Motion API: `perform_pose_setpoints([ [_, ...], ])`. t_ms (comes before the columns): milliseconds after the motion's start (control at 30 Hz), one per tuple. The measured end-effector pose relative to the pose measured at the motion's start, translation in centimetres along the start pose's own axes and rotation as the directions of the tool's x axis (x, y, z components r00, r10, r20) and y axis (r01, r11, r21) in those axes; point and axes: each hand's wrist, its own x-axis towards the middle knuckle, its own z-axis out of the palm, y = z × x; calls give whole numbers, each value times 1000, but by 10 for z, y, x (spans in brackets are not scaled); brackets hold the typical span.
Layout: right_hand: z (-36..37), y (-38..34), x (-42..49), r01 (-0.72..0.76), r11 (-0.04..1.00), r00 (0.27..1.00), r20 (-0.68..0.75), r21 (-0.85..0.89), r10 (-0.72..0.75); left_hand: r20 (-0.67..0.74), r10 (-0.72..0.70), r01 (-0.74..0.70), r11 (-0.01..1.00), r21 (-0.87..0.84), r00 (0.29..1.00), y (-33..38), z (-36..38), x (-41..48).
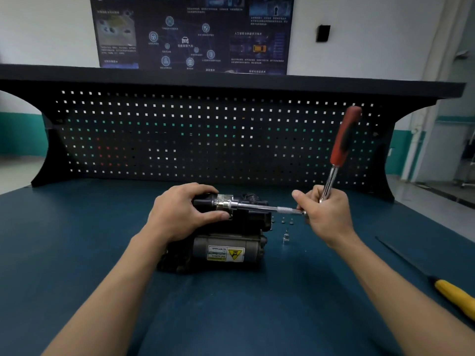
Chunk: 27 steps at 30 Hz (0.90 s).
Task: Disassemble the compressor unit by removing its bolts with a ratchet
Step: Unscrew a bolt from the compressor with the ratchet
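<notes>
On blue bench [77, 253], black-and-grey compressor unit [200, 249]

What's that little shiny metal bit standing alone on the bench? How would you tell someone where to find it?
On the blue workbench sits the dark compressor unit with a yellow warning label. Just right of it, below the right hand, stands a small silver socket. Unlike the tiny dark bolts lying just behind it, it is bright, taller and upright.
</notes>
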Motion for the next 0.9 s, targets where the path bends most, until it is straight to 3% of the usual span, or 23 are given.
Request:
perform_pose_setpoints([
  [133, 3, 9, -5, 298, 953, 952, -63, -53, -301, -17, -6, 6, 1000, -5, 1000, 0, 0, 0],
  [267, -4, 20, -5, 639, 744, 764, 44, -194, -644, -18, -7, 7, 1000, -6, 1000, 0, 1, 0],
  [367, -12, 33, -3, 729, 647, 677, 97, -225, -730, -25, -2, 2, 1000, -2, 1000, 1, 1, -1],
  [567, -13, 39, 4, 762, 608, 638, 95, -221, -765, -23, 3, -3, 1000, -12, 1000, 1, 0, -1],
  [667, -11, 35, 2, 727, 659, 685, 125, -194, -718, -34, 1, -2, 1000, -21, 999, 1, 0, -2],
  [767, -8, 25, -5, 599, 779, 801, 123, -184, -586, -33, 3, -4, 999, -35, 999, 2, 1, -1],
  [833, -8, 13, -6, 370, 919, 926, 126, -133, -355, -30, 5, -6, 999, -51, 1000, 2, 1, -1],
  [900, -9, 3, -4, 128, 992, 981, 148, -19, -124, -31, 8, -9, 998, -59, 999, 1, 1, -1],
])
